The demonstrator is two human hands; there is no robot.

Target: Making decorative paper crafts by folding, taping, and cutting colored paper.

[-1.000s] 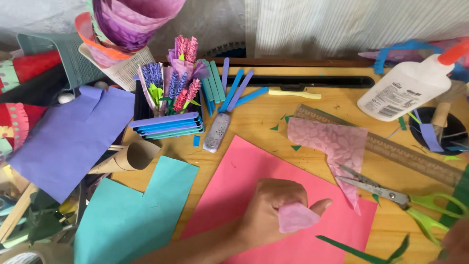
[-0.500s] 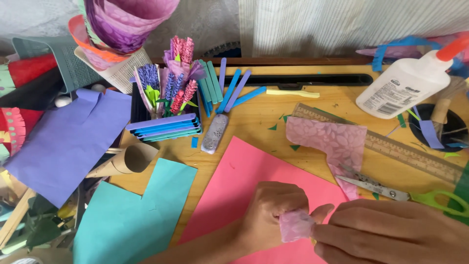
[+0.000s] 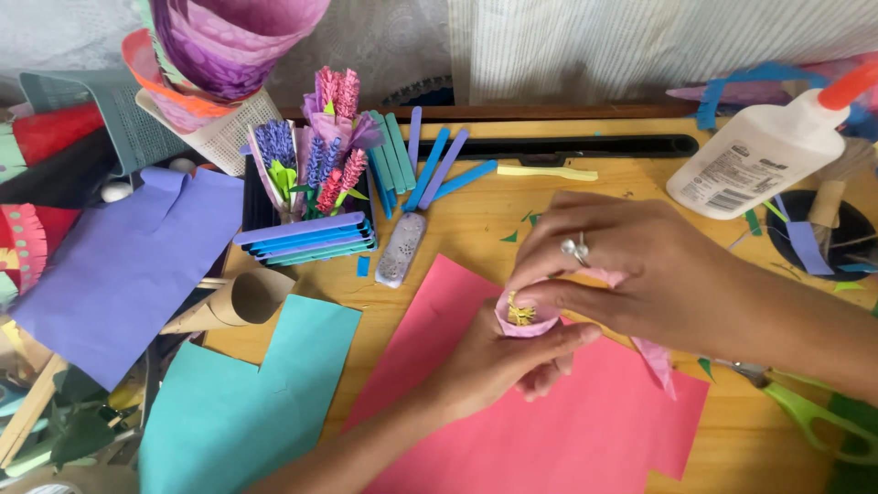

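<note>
My left hand (image 3: 498, 361) comes up from the bottom and grips a small rolled pink paper flower (image 3: 523, 318) with a yellow fringed centre. From the right, my right hand (image 3: 631, 265), a ring on one finger, pinches the top edge of that same roll. Both hands hover over a coral pink paper sheet (image 3: 567, 430) on the wooden table (image 3: 476, 224). A strip of pink textured paper (image 3: 660, 361) pokes out under my right hand.
A white glue bottle (image 3: 759, 151) lies at the right. Green-handled scissors (image 3: 809, 412) rest at the lower right. A teal sheet (image 3: 238, 412), a purple sheet (image 3: 119, 265), a cardboard cone (image 3: 240, 300), a box of paper flowers (image 3: 315, 174) and coloured craft sticks (image 3: 430, 165) fill the left and middle.
My right hand has come in from the lower right and now covers the textured pink paper, pinching the roll. The roll now stands open-end up, showing its yellow centre.
</note>
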